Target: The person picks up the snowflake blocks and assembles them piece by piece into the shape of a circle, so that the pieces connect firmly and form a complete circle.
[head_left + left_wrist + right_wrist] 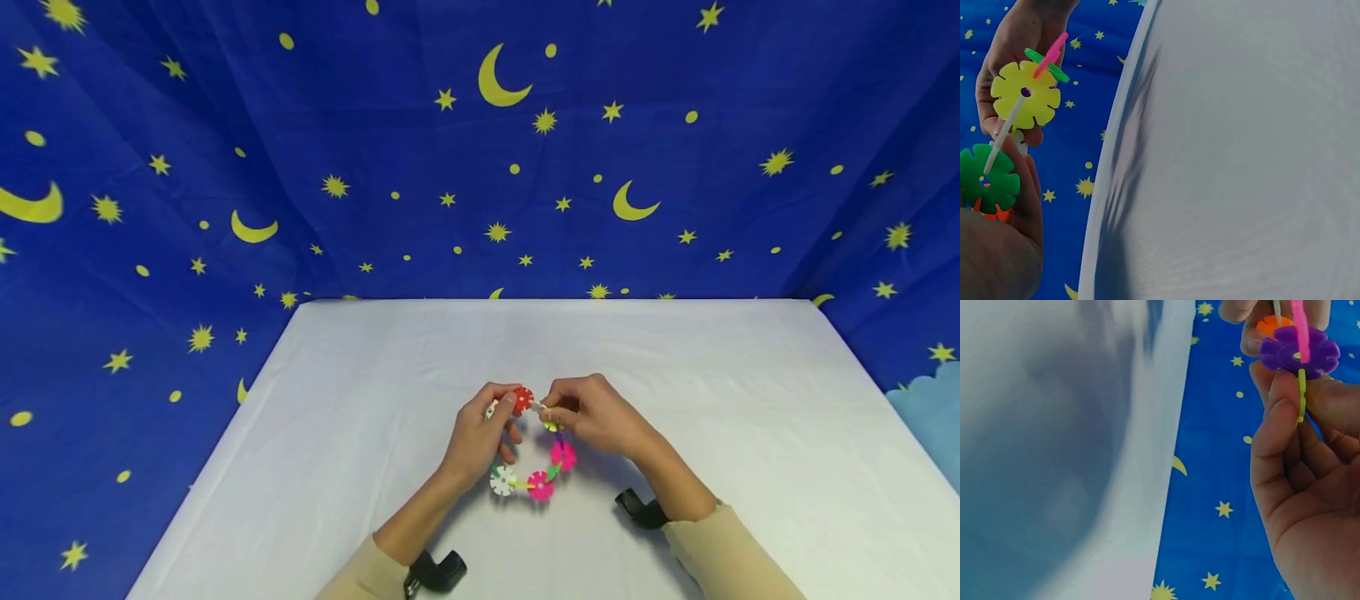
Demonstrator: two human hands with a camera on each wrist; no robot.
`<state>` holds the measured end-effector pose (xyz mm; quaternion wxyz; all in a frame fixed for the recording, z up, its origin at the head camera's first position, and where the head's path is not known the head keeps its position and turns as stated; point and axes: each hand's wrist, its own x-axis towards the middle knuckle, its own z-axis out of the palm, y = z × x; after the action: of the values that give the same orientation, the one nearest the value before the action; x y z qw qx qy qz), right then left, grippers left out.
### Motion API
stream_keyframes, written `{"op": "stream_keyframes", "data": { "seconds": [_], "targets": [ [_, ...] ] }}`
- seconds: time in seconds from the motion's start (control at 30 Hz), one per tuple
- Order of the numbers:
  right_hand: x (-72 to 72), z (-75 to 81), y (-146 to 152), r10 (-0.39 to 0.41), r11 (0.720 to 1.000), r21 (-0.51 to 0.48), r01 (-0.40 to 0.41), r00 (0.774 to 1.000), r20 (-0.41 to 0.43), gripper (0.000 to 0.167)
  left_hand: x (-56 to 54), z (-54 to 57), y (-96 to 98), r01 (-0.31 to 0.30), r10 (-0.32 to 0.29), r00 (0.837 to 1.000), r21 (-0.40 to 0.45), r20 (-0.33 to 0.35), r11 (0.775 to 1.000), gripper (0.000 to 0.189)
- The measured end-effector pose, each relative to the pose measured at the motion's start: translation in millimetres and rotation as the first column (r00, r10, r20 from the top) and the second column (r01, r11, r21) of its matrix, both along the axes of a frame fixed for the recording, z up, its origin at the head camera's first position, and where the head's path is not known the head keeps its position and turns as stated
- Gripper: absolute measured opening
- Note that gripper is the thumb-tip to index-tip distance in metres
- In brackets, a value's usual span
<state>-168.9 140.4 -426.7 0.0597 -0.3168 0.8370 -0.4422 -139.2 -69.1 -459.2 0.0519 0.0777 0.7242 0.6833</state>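
A loop of slotted plastic flower discs hangs between both hands over the white table. My left hand pinches the loop at a red disc, thumb on its face. At the upper right of the loop, my right hand grips a yellow disc between thumb and fingers; in the right wrist view a purple disc sits just above those fingertips. Pink discs and a white disc form the lower part. A green disc lies against the left hand in the left wrist view.
The white-covered table spreads under and around the hands. Blue cloth with yellow moons and stars rises behind and at both sides. Black wrist-worn devices show beside both forearms, and a light blue patch is at far right.
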Motion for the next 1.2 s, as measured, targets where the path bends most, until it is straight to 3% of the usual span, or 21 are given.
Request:
{"op": "stream_keyframes", "data": {
  "seconds": [0.27, 0.57, 0.8, 0.93, 1.07, 1.2],
  "targets": [
    [2.3, -1.1, -3, -0.035, 0.999, 0.018, 0.036, 0.997, -0.073, 0.004, -1.9, 3.5, -2.0, 0.048, -0.049, 0.999, 0.049, 0.02, 0.998, 0.034],
    [-6.0, -5.9, 5, -0.07, 0.997, 0.026, 0.069, 0.996, 0.06, 0.011, -1.0, 16.6, -2.6, 0.067, -0.065, 0.993, -0.021, 0.096, 0.998, 0.033],
    [-6.5, -13.1, 20, -0.13, 0.992, 0.009, 0.13, 0.983, 0.132, 0.016, -6.1, 3.8, -2.8, 0.023, -0.027, 0.994, 0.034, 0.109, 0.999, 0.043],
    [-6.0, -17.7, 30, -0.165, 0.986, 0.018, 0.164, 0.973, 0.159, 0.016, -7.8, -3.5, -3.2, 0.024, -0.02, 0.995, -0.038, 0.097, 0.999, 0.046],
    [-3.9, -20.4, 39, -0.219, 0.976, 0.03, 0.217, 0.964, 0.153, 0.013, -8.3, -6.4, -2.9, 0.043, -0.036, 0.993, -0.059, 0.11, 0.997, 0.044],
    [0.1, -20.9, 47, -0.286, 0.958, 0.028, 0.285, 0.945, 0.159, 0.013, -8.4, -6.6, -1.8, 0.07, -0.07, 0.987, 0.004, 0.142, 0.998, 0.042]
  ]
}}
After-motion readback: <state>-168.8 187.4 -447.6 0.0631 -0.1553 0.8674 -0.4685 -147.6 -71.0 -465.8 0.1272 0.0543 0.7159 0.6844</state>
